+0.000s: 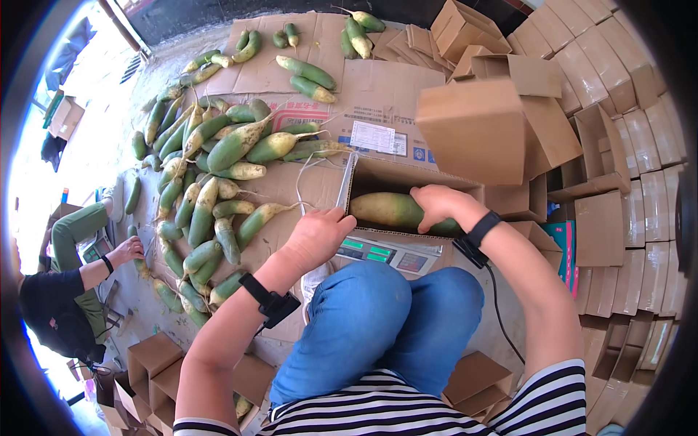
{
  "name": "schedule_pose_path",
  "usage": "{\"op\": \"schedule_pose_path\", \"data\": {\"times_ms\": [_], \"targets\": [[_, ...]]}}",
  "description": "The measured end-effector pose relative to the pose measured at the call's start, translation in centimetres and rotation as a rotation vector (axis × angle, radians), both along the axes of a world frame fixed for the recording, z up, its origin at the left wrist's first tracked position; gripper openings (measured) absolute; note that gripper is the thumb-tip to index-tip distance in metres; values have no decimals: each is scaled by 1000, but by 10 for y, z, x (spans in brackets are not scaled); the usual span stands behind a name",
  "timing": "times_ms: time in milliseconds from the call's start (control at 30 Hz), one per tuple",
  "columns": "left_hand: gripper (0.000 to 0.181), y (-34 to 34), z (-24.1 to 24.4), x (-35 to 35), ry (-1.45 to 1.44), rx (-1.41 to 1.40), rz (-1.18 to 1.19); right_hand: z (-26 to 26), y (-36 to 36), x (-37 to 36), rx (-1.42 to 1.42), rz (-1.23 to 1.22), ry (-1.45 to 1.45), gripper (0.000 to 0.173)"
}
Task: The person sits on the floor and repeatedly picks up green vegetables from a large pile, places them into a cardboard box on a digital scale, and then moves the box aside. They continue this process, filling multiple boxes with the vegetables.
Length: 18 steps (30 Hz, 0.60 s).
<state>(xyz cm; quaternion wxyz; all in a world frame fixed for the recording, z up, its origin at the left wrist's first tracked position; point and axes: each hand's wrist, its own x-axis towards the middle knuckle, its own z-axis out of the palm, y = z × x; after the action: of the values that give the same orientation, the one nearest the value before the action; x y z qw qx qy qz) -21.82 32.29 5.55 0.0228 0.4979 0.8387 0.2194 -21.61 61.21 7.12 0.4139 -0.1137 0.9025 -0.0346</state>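
An open cardboard box (417, 171) stands in front of my knees, on or just behind a digital scale (384, 252) with lit green displays. Inside it lies a large green radish (387, 209) with a pale end. My right hand (444, 206) reaches into the box and grips the radish's upper side, thumb and fingers spread around it. At the box's left edge, my left hand (320, 231) holds the rim with bent fingers. A big heap of green radishes (204, 210) lies to the left on flattened cardboard. The lower right end of the boxed radish is partly hidden.
Open cardboard boxes (591, 155) crowd the right, before a tall stack of taped cartons (591, 54). Two radishes (308, 76) lie beyond my box. At the far left a co-worker's hand (128, 249) touches a radish. More empty boxes (155, 359) stand at the lower left.
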Motion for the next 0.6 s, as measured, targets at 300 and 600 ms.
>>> {"op": "schedule_pose_path", "data": {"times_ms": [300, 600], "targets": [[10, -10, -9, -5, -3, 40, 0, -37, -12, -14, 74, 32, -189, 82], [11, -5, -12, -9, 12, 36, 38, 6, 4, -9, -89, -3, -1, 56]]}}
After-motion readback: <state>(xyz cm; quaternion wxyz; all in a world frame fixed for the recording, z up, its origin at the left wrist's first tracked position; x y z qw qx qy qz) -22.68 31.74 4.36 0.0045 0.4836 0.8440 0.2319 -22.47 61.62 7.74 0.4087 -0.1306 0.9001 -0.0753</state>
